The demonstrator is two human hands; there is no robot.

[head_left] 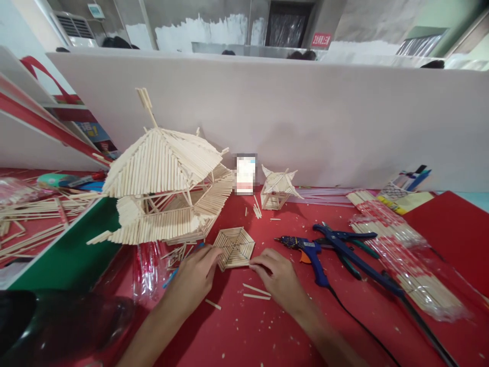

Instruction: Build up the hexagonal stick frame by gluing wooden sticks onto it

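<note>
A flat hexagonal panel (236, 247) made of thin wooden sticks in nested rings lies on the red table. My left hand (200, 267) grips its left edge with curled fingers. At the front right corner, the thumb and fingertips of my right hand (275, 275) pinch the panel's rim; whether a separate stick is between them is too small to tell. Short loose sticks (256, 295) lie just in front of the panel. Behind my left hand stands a large stick pavilion (160, 173) with a tiered roof. A small stick pavilion (278, 188) stands behind the panel.
Right of my hands lie a blue glue gun (305, 250) with a trailing cord and blue-handled cutters (344, 247). Bagged stick bundles (408, 260) lie farther right. A dark transparent object (64, 321) fills the lower left. A white partition (305, 112) closes off the back.
</note>
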